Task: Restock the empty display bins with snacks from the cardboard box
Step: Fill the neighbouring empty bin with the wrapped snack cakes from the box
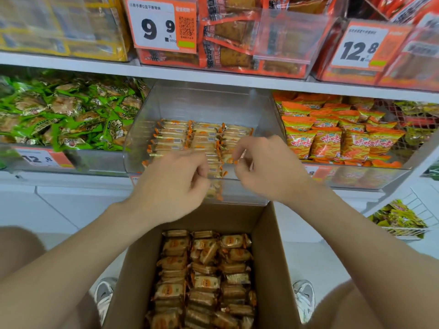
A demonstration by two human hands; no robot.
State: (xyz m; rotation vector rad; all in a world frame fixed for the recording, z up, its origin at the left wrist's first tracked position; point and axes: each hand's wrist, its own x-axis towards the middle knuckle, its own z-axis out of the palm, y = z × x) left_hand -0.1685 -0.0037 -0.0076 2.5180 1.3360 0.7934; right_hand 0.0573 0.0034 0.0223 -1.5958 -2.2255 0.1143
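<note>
A clear plastic display bin (204,103) on the middle shelf holds three neat rows of small orange-and-cream snack packets (202,136). Both my hands reach over its front wall. My left hand (171,184) has its fingers curled around packets at the front of the left and middle rows. My right hand (266,165) pinches a packet at the front of the right row. Below, between my knees, an open cardboard box (273,269) is filled with several more of the same packets (204,279). What lies under my hands is hidden.
Green snack packs (66,115) fill the bin to the left, orange bags (332,134) the bin to the right. Above, a shelf carries orange packs behind price tags (161,24). A wire basket (403,219) with yellow packs stands low right. My shoes flank the box.
</note>
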